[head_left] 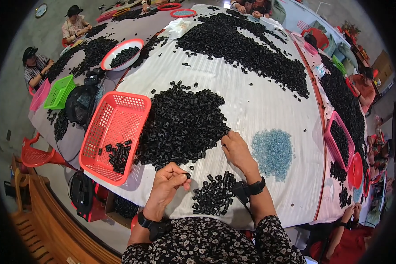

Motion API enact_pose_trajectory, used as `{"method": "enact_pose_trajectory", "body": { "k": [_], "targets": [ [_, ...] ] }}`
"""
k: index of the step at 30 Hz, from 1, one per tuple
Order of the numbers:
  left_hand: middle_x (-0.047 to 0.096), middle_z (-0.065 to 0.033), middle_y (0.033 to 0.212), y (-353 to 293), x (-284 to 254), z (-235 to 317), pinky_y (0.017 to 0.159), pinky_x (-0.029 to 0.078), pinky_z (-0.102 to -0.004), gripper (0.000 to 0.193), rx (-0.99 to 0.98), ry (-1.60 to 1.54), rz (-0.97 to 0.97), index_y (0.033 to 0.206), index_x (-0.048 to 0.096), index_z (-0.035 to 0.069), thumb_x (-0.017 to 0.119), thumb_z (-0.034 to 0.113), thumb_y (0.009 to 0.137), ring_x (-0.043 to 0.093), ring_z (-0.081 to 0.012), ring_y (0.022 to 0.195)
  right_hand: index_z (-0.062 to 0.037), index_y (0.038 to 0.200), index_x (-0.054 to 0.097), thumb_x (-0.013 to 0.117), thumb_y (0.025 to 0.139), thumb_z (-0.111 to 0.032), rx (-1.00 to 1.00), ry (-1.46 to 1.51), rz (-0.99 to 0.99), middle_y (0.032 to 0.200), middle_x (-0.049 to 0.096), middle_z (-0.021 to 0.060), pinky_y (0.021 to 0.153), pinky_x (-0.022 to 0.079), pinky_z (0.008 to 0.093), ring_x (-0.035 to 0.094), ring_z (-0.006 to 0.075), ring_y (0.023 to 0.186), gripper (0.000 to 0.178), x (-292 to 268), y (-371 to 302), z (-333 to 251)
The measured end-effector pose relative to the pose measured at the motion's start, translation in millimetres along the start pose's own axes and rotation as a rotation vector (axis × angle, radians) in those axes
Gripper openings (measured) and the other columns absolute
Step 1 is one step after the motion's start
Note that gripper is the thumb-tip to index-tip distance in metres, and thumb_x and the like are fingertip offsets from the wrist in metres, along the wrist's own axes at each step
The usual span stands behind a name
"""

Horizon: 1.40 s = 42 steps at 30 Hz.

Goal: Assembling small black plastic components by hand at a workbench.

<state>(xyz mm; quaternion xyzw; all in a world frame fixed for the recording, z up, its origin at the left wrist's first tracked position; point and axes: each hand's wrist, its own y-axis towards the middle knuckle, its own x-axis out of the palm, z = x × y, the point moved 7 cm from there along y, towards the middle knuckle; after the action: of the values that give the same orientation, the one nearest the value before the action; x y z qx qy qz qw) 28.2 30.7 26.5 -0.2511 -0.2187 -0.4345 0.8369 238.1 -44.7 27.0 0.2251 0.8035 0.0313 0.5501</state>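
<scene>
My left hand (168, 181) pinches a small black plastic piece (187, 175) between thumb and fingers, just in front of a large pile of black plastic pieces (180, 125). At the right edge of that pile, my right hand (237, 150) has its fingertips pressed together; what is between them, if anything, is hidden. A smaller heap of black pieces (213, 193) lies close to me, between my forearms. To the right of my right hand is a patch of small clear bluish pieces (273, 154).
A red perforated basket (112, 112) holding some black pieces stands at the left. Beyond it are a red-rimmed white bowl (138, 49) and a green basket (60, 91). A larger spread of black pieces (246, 50) covers the far tabletop. Other people sit around the tables.
</scene>
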Motion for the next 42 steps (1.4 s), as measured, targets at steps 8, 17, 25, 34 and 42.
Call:
{"method": "enact_pose_trajectory", "body": {
  "k": [8, 17, 25, 34, 42],
  "targets": [
    [0.064, -0.0124, 0.079, 2, 1, 3, 0.062, 0.05, -0.0278, 0.006, 0.025, -0.037, 0.018, 0.088, 0.055, 0.002, 0.058, 0.001, 0.084, 0.062, -0.0156, 0.064, -0.0019, 0.092, 0.052, 0.056, 0.082, -0.004, 0.245, 0.932, -0.095, 0.081, 0.054, 0.0041, 0.063, 0.046, 0.0256, 0.054, 0.0124, 0.072, 0.011, -7, 2, -9],
    [0.064, -0.0109, 0.081, 5, 13, 7, 0.063, 0.05, -0.0267, 0.007, 0.032, -0.048, -0.026, 0.091, 0.054, 0.001, 0.057, 0.002, 0.085, 0.062, -0.0149, 0.067, -0.0016, 0.101, 0.051, 0.05, 0.085, -0.007, -0.024, 0.698, -0.069, 0.088, 0.059, 0.0087, 0.062, 0.046, 0.0246, 0.057, 0.0119, 0.071, 0.016, -25, 3, -59],
    [0.064, -0.0108, 0.081, 4, 12, 8, 0.062, 0.051, -0.0261, 0.01, 0.054, -0.034, -0.008, 0.095, 0.055, 0.001, 0.056, 0.002, 0.085, 0.063, -0.0147, 0.067, -0.0021, 0.099, 0.052, 0.053, 0.085, -0.006, 0.246, 1.0, -0.201, 0.08, 0.059, 0.004, 0.06, 0.045, 0.0235, 0.057, 0.0097, 0.067, 0.014, -1, -7, -63],
    [0.064, -0.0105, 0.08, 6, 15, 5, 0.065, 0.052, -0.0243, 0.007, 0.071, 0.02, -0.016, 0.09, 0.055, -0.001, 0.056, -0.002, 0.083, 0.063, -0.0131, 0.069, -0.0033, 0.09, 0.055, 0.059, 0.081, -0.004, 0.246, 1.126, -0.214, 0.077, 0.05, -0.0037, 0.057, 0.037, 0.0174, 0.043, 0.0018, 0.065, 0.009, -5, -12, -83],
    [0.063, -0.0094, 0.079, 5, 15, 6, 0.064, 0.052, -0.0225, 0.006, 0.109, 0.134, 0.005, 0.088, 0.055, -0.001, 0.058, -0.001, 0.083, 0.064, -0.0125, 0.069, -0.0023, 0.089, 0.053, 0.057, 0.082, -0.006, 0.215, 1.054, -0.259, 0.074, 0.053, -0.0012, 0.057, 0.04, 0.0199, 0.048, 0.004, 0.065, 0.008, -10, -13, -93]
  ]
}}
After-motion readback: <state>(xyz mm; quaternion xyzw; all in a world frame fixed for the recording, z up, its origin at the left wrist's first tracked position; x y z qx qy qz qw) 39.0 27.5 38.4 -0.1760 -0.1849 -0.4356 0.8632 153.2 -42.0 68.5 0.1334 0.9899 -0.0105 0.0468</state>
